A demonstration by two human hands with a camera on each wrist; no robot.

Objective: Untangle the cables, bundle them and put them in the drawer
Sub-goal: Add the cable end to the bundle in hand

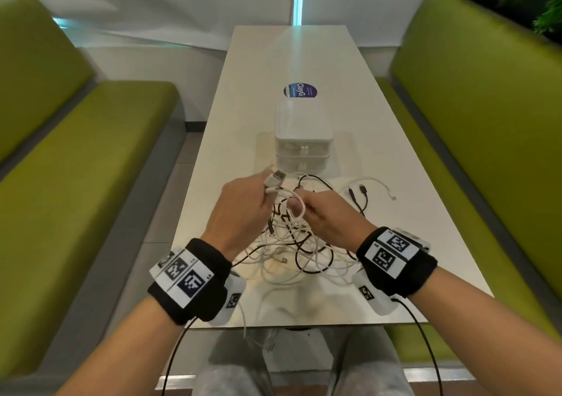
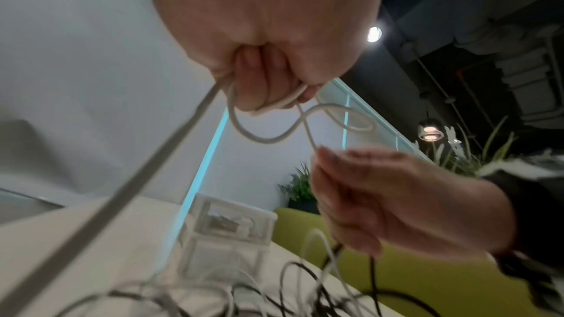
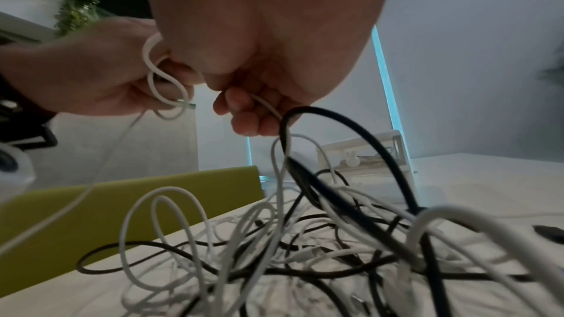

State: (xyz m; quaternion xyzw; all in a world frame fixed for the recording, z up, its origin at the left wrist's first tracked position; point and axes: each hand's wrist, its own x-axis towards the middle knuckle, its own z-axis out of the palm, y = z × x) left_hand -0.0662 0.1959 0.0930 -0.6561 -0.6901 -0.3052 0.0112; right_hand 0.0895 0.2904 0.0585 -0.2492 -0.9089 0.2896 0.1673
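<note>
A tangle of white and black cables [image 1: 292, 243] lies on the near part of the white table [image 1: 395, 213]. My left hand [image 1: 243, 201] grips a white cable [image 2: 268, 139] wound round its fingers, with a USB plug [image 1: 275, 178] sticking out past the fingertips. My right hand [image 1: 322, 213] pinches the same white cable [image 3: 265, 105] a little further along, just above the pile. The two hands are close together. A black cable [image 3: 351, 129] loops up under my right hand. The small translucent drawer unit [image 1: 302, 140] stands behind the pile, both drawers closed.
Two loose cable ends, one black [image 1: 360, 196] and one white [image 1: 383, 187], lie to the right of the drawers. A round blue sticker [image 1: 300, 90] is on the table beyond them. Green benches [image 1: 91, 167] flank the table on both sides. One white cable [image 1: 244, 319] hangs over the near edge.
</note>
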